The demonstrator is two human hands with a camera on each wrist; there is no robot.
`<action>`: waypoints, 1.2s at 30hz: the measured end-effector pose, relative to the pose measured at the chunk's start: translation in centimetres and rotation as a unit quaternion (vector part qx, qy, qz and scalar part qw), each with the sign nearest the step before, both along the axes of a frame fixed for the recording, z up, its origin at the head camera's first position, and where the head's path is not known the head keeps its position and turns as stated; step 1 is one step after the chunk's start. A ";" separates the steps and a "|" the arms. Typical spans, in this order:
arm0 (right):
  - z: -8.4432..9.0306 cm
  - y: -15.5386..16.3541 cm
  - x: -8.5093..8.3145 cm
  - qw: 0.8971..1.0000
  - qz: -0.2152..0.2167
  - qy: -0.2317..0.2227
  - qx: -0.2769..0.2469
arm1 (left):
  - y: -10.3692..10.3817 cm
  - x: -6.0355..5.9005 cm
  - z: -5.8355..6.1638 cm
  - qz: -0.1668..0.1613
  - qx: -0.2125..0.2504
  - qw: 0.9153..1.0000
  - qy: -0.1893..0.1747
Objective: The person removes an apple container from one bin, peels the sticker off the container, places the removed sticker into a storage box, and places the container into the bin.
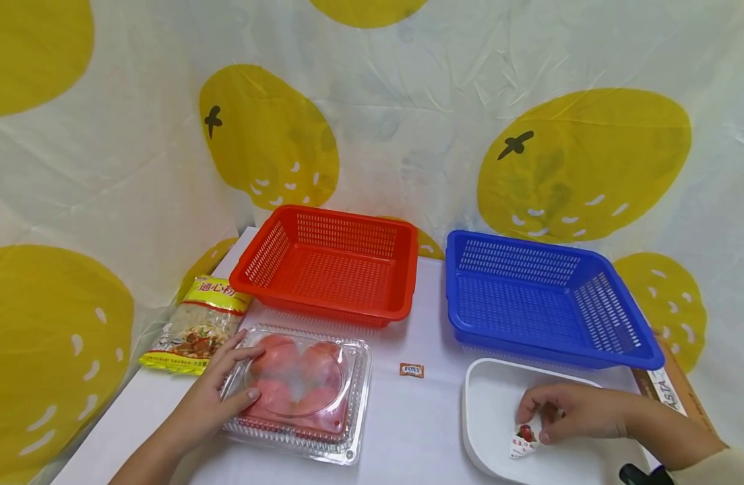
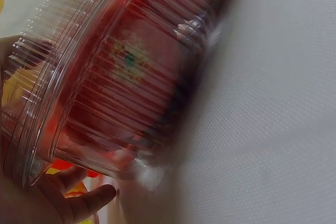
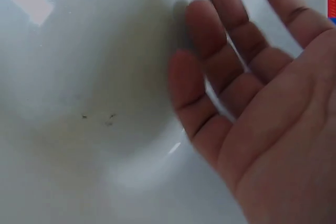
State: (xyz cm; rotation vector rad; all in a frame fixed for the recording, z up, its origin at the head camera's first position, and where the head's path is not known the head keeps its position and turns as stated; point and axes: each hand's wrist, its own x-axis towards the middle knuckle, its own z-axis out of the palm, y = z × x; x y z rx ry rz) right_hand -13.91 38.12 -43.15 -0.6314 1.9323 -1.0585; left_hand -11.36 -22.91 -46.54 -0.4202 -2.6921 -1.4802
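Observation:
A clear plastic clamshell box (image 1: pixel 299 404) with several round, reddish-pink fruits rests on the table. My left hand (image 1: pixel 229 377) lies at its left side, with fingertips and thumb touching the lid; in the left wrist view two fairly straight fingers (image 2: pixel 92 203) show beside the box wall. My right hand (image 1: pixel 569 411) reaches into a white basin (image 1: pixel 487 391) and pinches a small white triangular packet (image 1: pixel 523 446) printed with red fruit. In the right wrist view the palm and loosely bent fingers (image 3: pixel 210 30) show over the basin, with a white edge of the packet at the top.
A red basket (image 1: pixel 342 269) and a blue basket (image 1: pixel 517 296) stand at the back. A pasta bag (image 1: pixel 205 323) leans by the red one. A small orange Fox's sachet (image 1: pixel 411 370) lies mid-table. A box marked PASTA (image 1: pixel 669 387) is partly hidden behind the basin.

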 end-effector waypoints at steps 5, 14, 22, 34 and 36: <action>0.1 -0.3 0.2 0.998 0.006 0.051 0.042 | 0.1 0.0 0.1 0.002 -0.001 1.000 -0.005; 3.2 -0.7 1.3 0.986 -0.032 0.031 0.160 | -0.1 0.1 0.4 -0.003 -0.021 0.999 -0.024; 5.6 -2.8 1.4 0.998 0.026 0.054 0.036 | -0.8 -0.4 2.4 -0.033 -0.103 0.994 -0.033; 7.8 -12.8 4.2 0.988 -0.102 0.111 -0.020 | -2.7 -3.2 5.9 -0.036 -0.090 0.995 -0.002; 8.1 -14.6 4.7 0.985 -0.139 0.106 0.000 | -2.9 -4.0 6.5 -0.033 -0.082 0.996 0.008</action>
